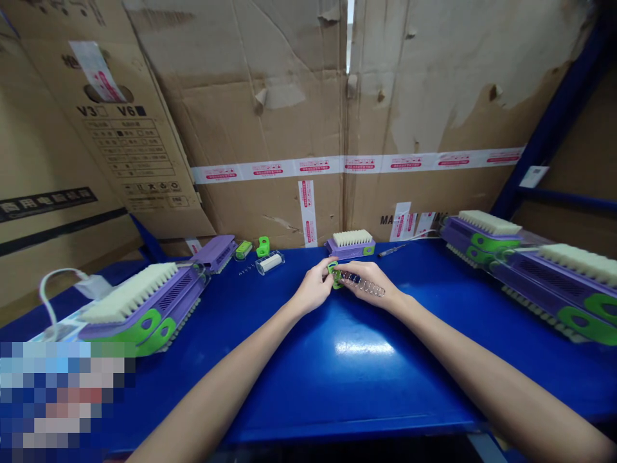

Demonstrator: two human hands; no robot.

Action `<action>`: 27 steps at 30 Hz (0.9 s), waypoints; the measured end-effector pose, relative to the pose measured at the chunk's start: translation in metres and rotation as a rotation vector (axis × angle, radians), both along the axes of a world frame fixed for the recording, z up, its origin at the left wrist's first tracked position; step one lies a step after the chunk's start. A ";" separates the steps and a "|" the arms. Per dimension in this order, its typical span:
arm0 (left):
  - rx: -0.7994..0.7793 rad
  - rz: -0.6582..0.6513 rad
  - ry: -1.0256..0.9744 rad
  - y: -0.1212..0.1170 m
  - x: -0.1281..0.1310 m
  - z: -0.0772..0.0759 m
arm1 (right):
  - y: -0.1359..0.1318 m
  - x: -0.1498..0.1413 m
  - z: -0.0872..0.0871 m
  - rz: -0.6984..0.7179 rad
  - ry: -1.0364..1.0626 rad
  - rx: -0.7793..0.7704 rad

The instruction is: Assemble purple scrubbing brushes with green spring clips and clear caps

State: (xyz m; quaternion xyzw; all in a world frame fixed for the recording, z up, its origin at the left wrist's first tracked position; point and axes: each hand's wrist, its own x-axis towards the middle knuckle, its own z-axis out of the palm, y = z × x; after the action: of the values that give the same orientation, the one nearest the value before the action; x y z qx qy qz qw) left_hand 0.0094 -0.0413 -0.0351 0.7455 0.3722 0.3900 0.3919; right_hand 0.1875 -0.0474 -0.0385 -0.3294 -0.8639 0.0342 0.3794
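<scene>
Over the middle of the blue table, my left hand (314, 288) is closed on a small green plastic part (336, 276), pinched by thumb and fingertips. My right hand (380, 275) comes in from the other side, its fingers curled against a metal coil spring (366, 285). The spring lies along the palm, one end meeting the green part. Fingers cover some of where the two pieces touch. Just behind my hands sits a purple brush (351, 245) with pale bristles facing up.
On the blue table (289, 399), a bristled brush unit (144, 308) stands at left and another (554, 276) at right. Toward the back left are a purple housing (215, 253), a green bracket (263, 245), a clear case (270, 262) and a small spring (246, 270). A screwdriver (391, 250) lies behind my right hand.
</scene>
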 end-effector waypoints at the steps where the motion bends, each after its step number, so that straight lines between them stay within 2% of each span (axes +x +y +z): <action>1: -0.017 -0.018 0.000 -0.001 0.000 0.002 | 0.000 0.001 0.000 -0.003 0.002 -0.006; 7: -0.125 -0.112 -0.081 -0.003 0.001 0.006 | -0.001 -0.006 0.000 -0.046 0.174 -0.152; 11: -0.147 -0.103 -0.096 -0.003 0.003 0.005 | 0.000 -0.010 -0.002 -0.065 0.232 -0.210; 14: -0.158 -0.083 -0.097 -0.002 0.003 0.005 | -0.001 -0.010 -0.002 -0.064 0.197 -0.231; 20: -0.138 -0.035 -0.047 0.002 0.001 0.005 | -0.006 -0.005 0.004 -0.012 0.055 -0.067; 23: -0.136 -0.054 -0.029 0.003 -0.002 0.007 | -0.005 -0.003 0.005 -0.009 0.037 0.007; 27: -0.144 -0.083 -0.012 0.003 -0.004 0.010 | -0.003 -0.004 0.003 -0.036 0.015 0.015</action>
State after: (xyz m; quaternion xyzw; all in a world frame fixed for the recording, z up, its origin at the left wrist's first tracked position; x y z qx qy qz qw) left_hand 0.0056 -0.0385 -0.0254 0.7279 0.3657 0.3499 0.4626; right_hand 0.1839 -0.0500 -0.0358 -0.3419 -0.8553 0.0234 0.3887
